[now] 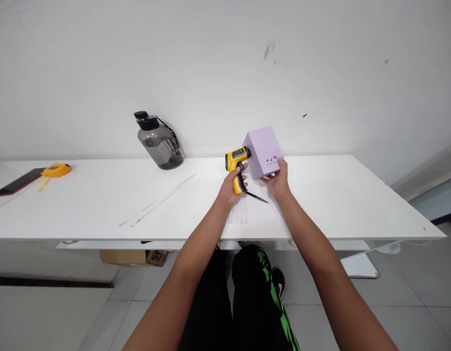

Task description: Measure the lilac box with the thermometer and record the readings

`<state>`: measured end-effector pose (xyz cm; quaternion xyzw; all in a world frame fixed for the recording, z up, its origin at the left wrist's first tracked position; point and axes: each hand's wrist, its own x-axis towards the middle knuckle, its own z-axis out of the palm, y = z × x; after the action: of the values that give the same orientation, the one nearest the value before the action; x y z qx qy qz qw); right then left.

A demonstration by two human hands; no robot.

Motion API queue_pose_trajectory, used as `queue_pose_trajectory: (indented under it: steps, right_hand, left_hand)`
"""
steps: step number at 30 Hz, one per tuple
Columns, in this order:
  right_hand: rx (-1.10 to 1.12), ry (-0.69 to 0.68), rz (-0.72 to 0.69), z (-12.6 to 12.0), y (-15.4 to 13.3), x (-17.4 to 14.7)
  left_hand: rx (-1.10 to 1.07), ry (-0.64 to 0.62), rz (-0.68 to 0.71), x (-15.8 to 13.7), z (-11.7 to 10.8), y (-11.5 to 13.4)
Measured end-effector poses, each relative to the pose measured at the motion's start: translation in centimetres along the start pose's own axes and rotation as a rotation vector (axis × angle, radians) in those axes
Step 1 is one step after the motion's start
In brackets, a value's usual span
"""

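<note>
My left hand (230,186) is wrapped round the grip of a yellow and black infrared thermometer (237,157). Its nose points right and meets, or comes very close to, the side of a lilac box (264,148). That box is tilted in my right hand (278,180), with the thumb on its printed front and the fingers beneath it. Small dark purple marks show low on the box front. Below the thermometer grip a black pen (257,197) lies over a sheet of paper with writing (238,214); the paper's edges are hard to make out.
A grey see-through water bottle (161,146) with a black lid stands against the wall, left of my hands. Farther left are a yellow tape measure (56,169) and a dark flat object (18,182). Under the white table (349,200) sits a cardboard box (126,257).
</note>
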<state>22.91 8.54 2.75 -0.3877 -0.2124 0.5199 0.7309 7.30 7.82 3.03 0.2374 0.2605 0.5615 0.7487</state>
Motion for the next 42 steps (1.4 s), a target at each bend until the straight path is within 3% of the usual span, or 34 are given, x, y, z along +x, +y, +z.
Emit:
queue_pose_trajectory:
  steps: [16, 42]
  right_hand:
    - [-0.092, -0.043, -0.066, -0.6, -0.2, 0.2]
    - [-0.066, -0.035, 0.004, -1.3, 0.1, 1.1]
  left_hand:
    - [0.027, 0.015, -0.027, 0.1, -0.1, -0.4]
    - [0.014, 0.058, -0.104, 0.7, -0.3, -0.7]
